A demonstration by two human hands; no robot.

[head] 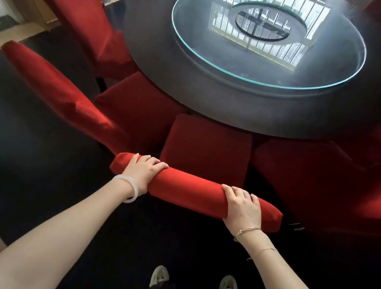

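A: Where is the chair point(203, 160) held, and how?

B: Its padded top rail point(193, 190) is seen in the lower middle of the frame and is gripped from above by both hands. The left hand point(141, 171) is set near the rail's left end, the right hand point(243, 206) toward its right end. The fingers point(155, 162) of each are curled over the far side, closed on the red cover

A: What step is judged to be in hand?

B: The chair is probably being squared to the worktop point(192, 84), whose dark rim is met by the far edge of the seat point(206, 146) at mid-frame. Whether it is being pushed in or drawn out cannot be told

A: How is that done well?

B: Equal force should be applied through both hands, so that the rail is not swung to one side. Little room is left beside the neighbouring chairs point(58, 93) at the left and right of the frame, so the seat should be guided straight between them. The cover looks like loose cloth, so the frame beneath should be gripped firmly, not the fabric alone. The legs are hidden and should be slid level over the dark floor point(37, 160), not tipped
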